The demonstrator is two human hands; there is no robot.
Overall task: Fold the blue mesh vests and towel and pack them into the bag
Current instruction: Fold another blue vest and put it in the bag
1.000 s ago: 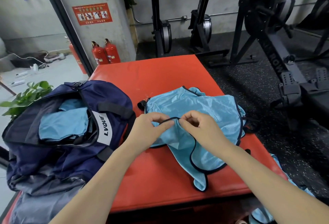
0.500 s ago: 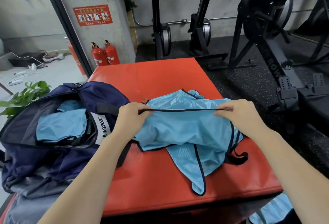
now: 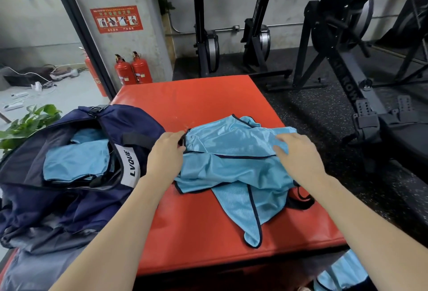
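Observation:
A light blue mesh vest (image 3: 234, 170) with dark trim lies crumpled on the red mat (image 3: 199, 105). My left hand (image 3: 165, 154) pinches the vest's dark-trimmed left edge. My right hand (image 3: 298, 154) rests on the vest's right side, fingers bent into the fabric. One pointed flap of the vest hangs toward the mat's front edge. To the left the navy bag (image 3: 129, 128) lies open, with folded blue fabric (image 3: 76, 161) inside it. More blue fabric (image 3: 342, 274) shows below the mat at the bottom right.
Rowing machines (image 3: 361, 82) and upright exercise machines (image 3: 206, 43) stand on the dark floor behind and to the right. Two red fire extinguishers (image 3: 133, 70) stand by the pillar. A green plant (image 3: 25, 124) sits left of the bag.
My hands went from close together at the vest's trim to wide apart, stretching the edge, then lowered it onto the vest. The vest now lies folded over itself.

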